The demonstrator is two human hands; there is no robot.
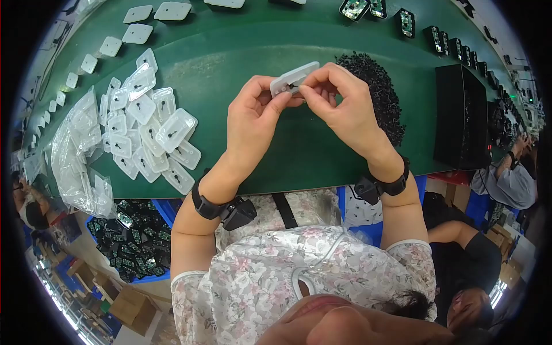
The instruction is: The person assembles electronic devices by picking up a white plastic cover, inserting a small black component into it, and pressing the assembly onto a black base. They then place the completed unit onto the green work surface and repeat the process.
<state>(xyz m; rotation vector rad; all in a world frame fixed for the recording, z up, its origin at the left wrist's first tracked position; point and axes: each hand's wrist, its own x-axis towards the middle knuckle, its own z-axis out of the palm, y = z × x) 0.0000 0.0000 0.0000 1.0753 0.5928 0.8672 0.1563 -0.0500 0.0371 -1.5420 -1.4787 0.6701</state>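
My left hand (251, 118) is closed on a white plastic cover (298, 73), a flat plate with rounded corners, tilted above the green table. The fingers of my right hand (349, 106) pinch together at a small black part (292, 87) on the near face of the cover. Whether that part is seated in the cover cannot be made out. Just beyond my right hand lies a heap of small black parts (374, 86). Left of my hands is a loose pile of similar white covers (152, 129), many with a black piece in the middle.
A clear plastic bag (77, 141) lies by the table's left edge. White covers (138, 33) and black housings with green circuit boards (406, 24) line the far side. A black box (460, 118) stands right. Below the table is a blue bin (164, 211) of black units. Another person (468, 259) is at lower right.
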